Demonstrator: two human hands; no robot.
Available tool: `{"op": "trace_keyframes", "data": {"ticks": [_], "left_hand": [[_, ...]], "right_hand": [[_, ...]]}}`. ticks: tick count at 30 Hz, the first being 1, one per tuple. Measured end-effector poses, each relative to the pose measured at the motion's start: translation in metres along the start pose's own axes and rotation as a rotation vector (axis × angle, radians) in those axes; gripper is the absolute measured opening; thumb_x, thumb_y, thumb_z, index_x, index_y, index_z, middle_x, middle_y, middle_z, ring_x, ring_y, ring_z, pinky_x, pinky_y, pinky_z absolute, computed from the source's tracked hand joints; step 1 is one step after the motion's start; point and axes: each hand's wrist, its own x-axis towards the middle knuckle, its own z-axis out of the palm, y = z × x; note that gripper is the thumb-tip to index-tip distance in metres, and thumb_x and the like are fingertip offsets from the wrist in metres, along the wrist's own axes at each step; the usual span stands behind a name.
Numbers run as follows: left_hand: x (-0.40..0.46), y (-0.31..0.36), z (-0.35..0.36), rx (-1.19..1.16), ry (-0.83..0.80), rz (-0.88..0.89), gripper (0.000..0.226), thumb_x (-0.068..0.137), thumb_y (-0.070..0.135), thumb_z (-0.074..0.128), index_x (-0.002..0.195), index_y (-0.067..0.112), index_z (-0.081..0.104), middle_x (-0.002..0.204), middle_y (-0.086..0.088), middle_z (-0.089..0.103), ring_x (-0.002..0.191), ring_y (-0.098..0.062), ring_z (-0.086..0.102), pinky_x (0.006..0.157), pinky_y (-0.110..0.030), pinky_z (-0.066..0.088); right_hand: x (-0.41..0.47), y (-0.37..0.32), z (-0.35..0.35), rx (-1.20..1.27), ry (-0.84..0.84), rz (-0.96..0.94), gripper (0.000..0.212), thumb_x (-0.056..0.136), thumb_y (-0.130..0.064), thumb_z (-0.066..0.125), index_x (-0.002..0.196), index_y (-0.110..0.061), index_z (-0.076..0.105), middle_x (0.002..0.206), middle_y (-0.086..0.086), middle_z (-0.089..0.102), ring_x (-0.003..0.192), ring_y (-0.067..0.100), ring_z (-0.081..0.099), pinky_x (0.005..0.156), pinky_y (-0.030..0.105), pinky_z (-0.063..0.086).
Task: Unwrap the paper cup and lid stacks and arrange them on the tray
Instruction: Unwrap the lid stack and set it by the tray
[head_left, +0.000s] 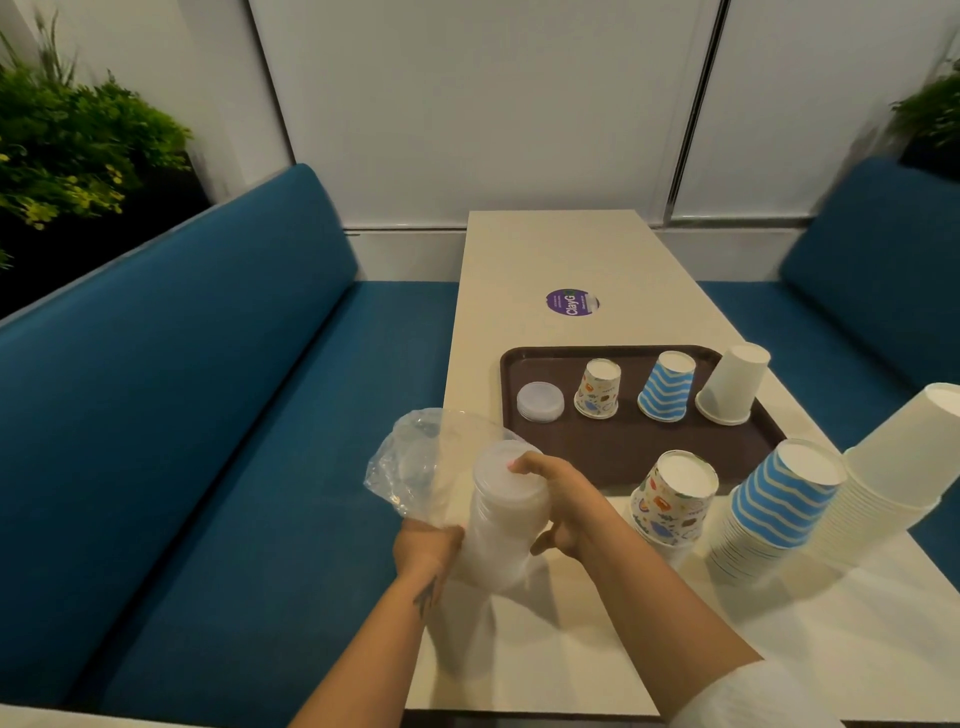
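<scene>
bare tray (597, 452) centre, cup stacks (779, 499) crowding its near-right edge, far tabletop (550, 254) open

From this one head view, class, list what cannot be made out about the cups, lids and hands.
- Lid stack, head view: count unreadable; cloudy plastic wrap and blur merge the lids.
- Left hand: fingers hidden behind wrap and stack.
- White cup stack: top cut off by the right frame edge.
- Purple sticker: small print too tiny.
- Patterned cup stack: base hidden by the right hand.
</scene>
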Motion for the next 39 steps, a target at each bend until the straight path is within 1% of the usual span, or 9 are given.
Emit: {"op": "trace_keyframes", "data": {"ticks": [5,9,13,18,21,25,30,34,39], "left_hand": [[0.001,-0.003,0.003,-0.037,0.029,0.096,0.059,0.069,0.0,0.076,0.122,0.005,0.05,0.113,-0.012,0.062,0.099,-0.031,0.061,0.085,-0.035,0.052],[0.001,-0.001,0.012,-0.091,0.097,0.084,0.063,0.071,0.006,0.08,0.119,0.002,0.039,0.105,-0.01,0.057,0.09,-0.027,0.057,0.076,-0.031,0.046],[0.006,0.001,0.012,-0.409,0.17,-0.094,0.03,0.095,0.027,0.053,0.098,-0.002,0.059,0.085,-0.014,0.061,0.066,-0.025,0.057,0.066,-0.031,0.047],[-0.003,0.004,0.007,-0.633,-0.026,-0.262,0.051,0.1,0.044,0.029,0.071,0.01,0.053,0.063,-0.008,0.054,0.054,-0.022,0.047,0.052,-0.027,0.038],[-0.009,0.006,0.016,-0.639,-0.155,-0.311,0.05,0.099,0.047,0.026,0.082,0.012,0.056,0.076,-0.01,0.063,0.065,-0.026,0.055,0.065,-0.037,0.047],[-0.017,0.013,0.025,-0.658,-0.23,-0.327,0.043,0.099,0.045,0.026,0.096,0.013,0.054,0.092,-0.01,0.065,0.079,-0.029,0.058,0.087,-0.055,0.046],[-0.026,0.016,0.035,-0.667,-0.272,-0.317,0.04,0.1,0.04,0.025,0.112,0.011,0.051,0.101,-0.011,0.063,0.089,-0.03,0.056,0.068,-0.045,0.044],[-0.033,0.02,0.042,-0.622,-0.304,-0.306,0.04,0.102,0.039,0.025,0.117,0.011,0.049,0.112,-0.01,0.06,0.102,-0.032,0.053,0.076,-0.046,0.042],[-0.031,0.018,0.039,-0.559,-0.24,-0.224,0.034,0.102,0.035,0.029,0.102,0.011,0.053,0.1,-0.006,0.059,0.084,-0.027,0.051,0.085,-0.049,0.046]], "right_hand": [[-0.001,0.004,-0.001,-0.033,-0.001,-0.001,0.071,0.049,-0.033,0.066,0.117,-0.016,0.058,0.118,0.012,0.061,0.098,0.03,0.054,0.069,0.04,0.038],[-0.001,0.005,0.0,-0.047,0.0,-0.016,0.071,0.05,-0.036,0.068,0.118,-0.016,0.055,0.12,0.008,0.058,0.106,0.031,0.052,0.073,0.043,0.042],[-0.001,0.005,0.0,-0.051,0.001,-0.016,0.066,0.057,-0.036,0.069,0.118,-0.016,0.054,0.122,0.007,0.055,0.11,0.031,0.05,0.077,0.046,0.041],[-0.003,0.001,-0.005,-0.084,0.022,-0.024,0.034,0.082,-0.021,0.065,0.111,-0.01,0.051,0.102,0.003,0.053,0.088,0.019,0.048,0.074,0.039,0.038],[-0.006,-0.004,-0.007,-0.12,0.071,-0.104,0.032,0.083,-0.016,0.066,0.111,-0.008,0.053,0.099,0.004,0.055,0.077,0.014,0.047,0.062,0.029,0.036],[-0.008,-0.011,-0.012,-0.225,0.178,-0.278,0.046,0.079,-0.008,0.07,0.12,-0.019,0.053,0.12,0.006,0.056,0.102,0.023,0.056,0.082,0.033,0.045],[-0.015,-0.015,-0.02,-0.567,0.294,-0.455,0.041,0.081,-0.01,0.067,0.118,-0.025,0.06,0.123,0.002,0.056,0.111,0.021,0.055,0.084,0.029,0.042],[-0.016,-0.016,-0.025,-0.744,0.371,-0.511,0.032,0.084,-0.011,0.064,0.111,-0.028,0.064,0.12,0.002,0.056,0.115,0.023,0.051,0.091,0.034,0.045],[-0.018,-0.018,-0.027,-0.796,0.351,-0.526,0.031,0.088,-0.01,0.061,0.112,-0.029,0.065,0.126,0.001,0.055,0.121,0.023,0.048,0.095,0.034,0.043]]}}
